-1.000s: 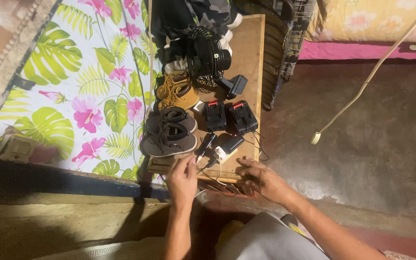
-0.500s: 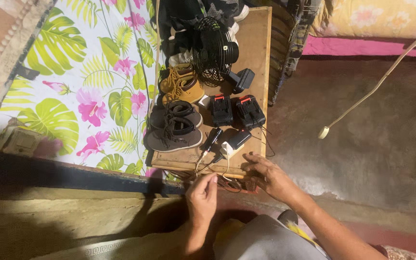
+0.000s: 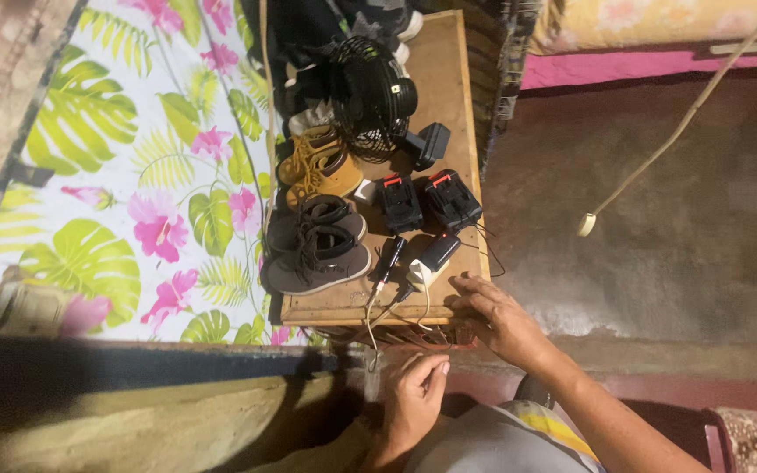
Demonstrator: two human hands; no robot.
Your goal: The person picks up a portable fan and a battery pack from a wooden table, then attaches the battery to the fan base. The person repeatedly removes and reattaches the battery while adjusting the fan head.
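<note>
- The left hand (image 3: pixel 415 396) is held nearest the camera, below the front edge of the wooden board (image 3: pixel 449 79); its fingertips are pinched together on a thin white cable (image 3: pixel 370 337) that runs up to the board.
- The right hand (image 3: pixel 494 313) is laid flat, fingers apart, on the board's front right corner; nothing is gripped.
- The cable is best kept lightly taut and drawn straight (a sideways pull would probably drag the charger), while the board is steadied by the flat hand.
- One white charger block (image 3: pixel 420 270) with a dark adapter lies just beyond the right hand's fingers, beside one black pen-shaped tool (image 3: pixel 389 259).
- Two black battery packs (image 3: pixel 428 201) with red tabs lie side by side behind these.
- Two grey lace-up shoes (image 3: pixel 319 247) and one tan boot (image 3: pixel 321 169) are counted along the board's left side.
- One black fan (image 3: pixel 370 95) stands farthest away.
</note>
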